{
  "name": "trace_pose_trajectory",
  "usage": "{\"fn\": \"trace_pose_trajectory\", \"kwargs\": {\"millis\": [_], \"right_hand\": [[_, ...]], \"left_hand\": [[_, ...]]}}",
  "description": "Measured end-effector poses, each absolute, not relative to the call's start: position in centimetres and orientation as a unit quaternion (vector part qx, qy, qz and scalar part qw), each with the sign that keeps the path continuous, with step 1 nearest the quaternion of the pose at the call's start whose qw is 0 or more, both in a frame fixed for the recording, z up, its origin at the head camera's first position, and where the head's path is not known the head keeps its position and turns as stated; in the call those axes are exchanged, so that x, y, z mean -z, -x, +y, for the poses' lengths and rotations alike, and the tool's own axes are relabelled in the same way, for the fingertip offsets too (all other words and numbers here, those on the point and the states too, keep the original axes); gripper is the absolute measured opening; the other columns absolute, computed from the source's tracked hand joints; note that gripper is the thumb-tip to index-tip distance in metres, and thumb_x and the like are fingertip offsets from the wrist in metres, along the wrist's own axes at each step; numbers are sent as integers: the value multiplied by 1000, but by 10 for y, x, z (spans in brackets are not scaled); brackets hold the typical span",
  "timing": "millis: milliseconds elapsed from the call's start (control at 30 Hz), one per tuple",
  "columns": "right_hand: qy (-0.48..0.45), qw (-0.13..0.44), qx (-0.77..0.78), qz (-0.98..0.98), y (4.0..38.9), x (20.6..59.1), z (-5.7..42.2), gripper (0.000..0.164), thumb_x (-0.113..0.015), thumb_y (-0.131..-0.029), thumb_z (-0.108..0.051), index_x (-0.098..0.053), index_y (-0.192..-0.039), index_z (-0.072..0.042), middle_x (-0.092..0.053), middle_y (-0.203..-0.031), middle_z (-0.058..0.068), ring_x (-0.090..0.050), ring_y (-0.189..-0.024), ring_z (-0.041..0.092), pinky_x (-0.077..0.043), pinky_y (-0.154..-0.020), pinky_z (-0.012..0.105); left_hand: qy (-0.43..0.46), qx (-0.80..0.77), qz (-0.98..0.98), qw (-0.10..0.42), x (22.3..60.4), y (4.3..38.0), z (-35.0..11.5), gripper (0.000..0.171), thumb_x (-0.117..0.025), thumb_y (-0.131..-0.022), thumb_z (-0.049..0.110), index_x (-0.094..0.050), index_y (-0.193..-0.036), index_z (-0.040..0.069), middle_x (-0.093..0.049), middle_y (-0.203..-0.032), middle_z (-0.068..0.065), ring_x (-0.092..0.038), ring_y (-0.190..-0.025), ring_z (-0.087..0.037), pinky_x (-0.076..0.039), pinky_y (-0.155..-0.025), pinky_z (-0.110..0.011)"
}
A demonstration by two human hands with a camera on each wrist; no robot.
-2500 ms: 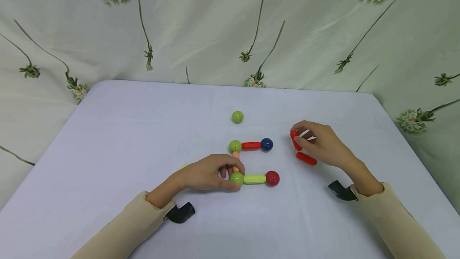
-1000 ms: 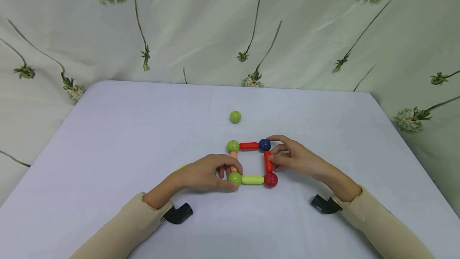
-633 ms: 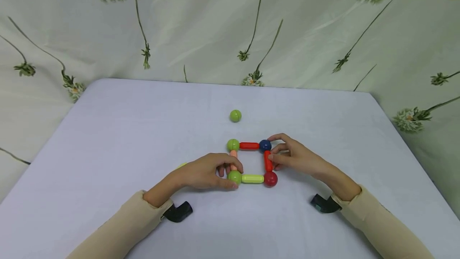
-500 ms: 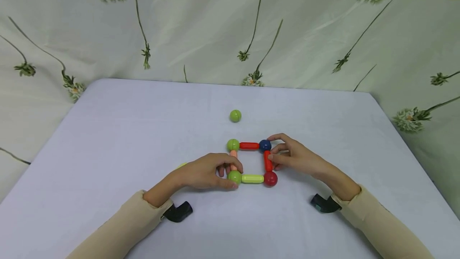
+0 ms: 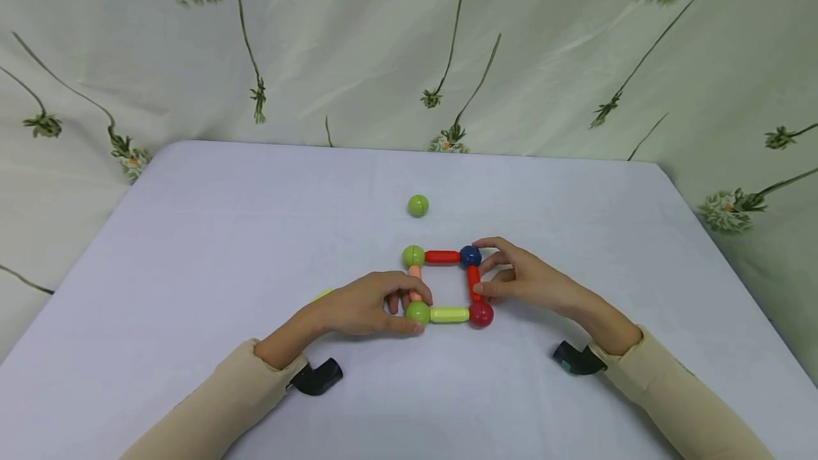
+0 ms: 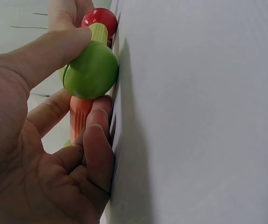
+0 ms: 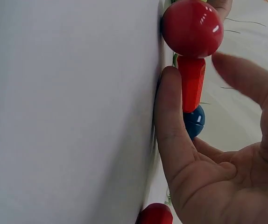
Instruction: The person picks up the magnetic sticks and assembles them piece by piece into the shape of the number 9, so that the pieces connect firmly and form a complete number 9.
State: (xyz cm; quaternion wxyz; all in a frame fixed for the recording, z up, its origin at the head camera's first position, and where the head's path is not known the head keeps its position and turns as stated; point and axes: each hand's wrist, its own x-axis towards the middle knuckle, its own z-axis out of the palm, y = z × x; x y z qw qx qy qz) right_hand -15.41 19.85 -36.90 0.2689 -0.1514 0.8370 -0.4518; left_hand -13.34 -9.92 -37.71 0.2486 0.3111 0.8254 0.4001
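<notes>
A square of toy magnetic sticks and balls lies on the table. Its corners are a green ball [image 5: 413,255], a blue ball [image 5: 470,255], a red ball [image 5: 481,314] and a nearer green ball [image 6: 91,70]. My left hand [image 5: 367,304] grips this nearer ball, thumb on its front side, fingers curled by the orange stick [image 6: 80,114]. My right hand [image 5: 533,282] is bent round the right-side red stick [image 7: 192,84]; its index fingertip is at the blue ball and its thumb tip overlaps the stick. Other sides are a far red stick [image 5: 442,257] and a yellow-green stick [image 5: 449,314].
A loose green ball [image 5: 418,206] sits beyond the square. A yellow piece [image 5: 324,294] shows partly behind my left hand. Low in the right wrist view, a second loose red piece [image 7: 156,214] lies by my right palm. A flowered cloth [image 5: 383,55] hangs behind the white table [image 5: 255,197].
My right hand has brought a red stick leftward to between the blue and red balls, closing the square's right side. Lately its thumb shifted slightly over the stick. The left hand stays put.
</notes>
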Motion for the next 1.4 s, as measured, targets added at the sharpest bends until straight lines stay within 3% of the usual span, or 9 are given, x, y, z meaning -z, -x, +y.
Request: {"fn": "trace_pose_trajectory", "kwargs": {"millis": [233,400,933,1167,1400], "right_hand": [[157,295,446,830,151,366,198,108,-89,-77,-25,-17,-158,-19,-48,-140,16,-68,-99,20,-55,-92,40],[163,289,448,830,151,367,199,109,-89,-76,-24,-18,-158,-19,-48,-139,16,-67,-97,21,-56,-88,36],[176,279,433,839,152,366,200,108,-88,-77,-27,-17,-159,-19,-48,-140,14,-67,-97,19,-54,-91,38],[187,272,421,845,152,358,204,103,-84,-82,-29,-18,-159,-16,-50,-140,14,-68,-99,17,-53,-93,40],[218,205,401,866,154,347,222,68,-81,-86,-24,-49,-144,-11,-62,-127,12,-67,-97,19,-55,-90,33]], "left_hand": [[-313,-399,829,237,377,134,-98,35,-75,-90,22,-64,-122,17,-56,-104,3,-56,-91,-14,-50,-79,-23],[-312,-393,832,236,376,134,-98,33,-75,-90,22,-63,-121,19,-56,-104,3,-56,-89,-14,-50,-79,-24],[-316,-390,832,238,378,135,-97,31,-74,-91,22,-63,-120,21,-55,-103,3,-55,-88,-14,-49,-77,-24],[-318,-393,832,230,379,135,-99,32,-74,-91,22,-63,-121,21,-55,-103,3,-55,-88,-13,-50,-77,-23],[-318,-405,825,232,380,134,-100,33,-74,-91,20,-63,-122,19,-55,-103,3,-55,-90,-15,-49,-78,-24]]}}
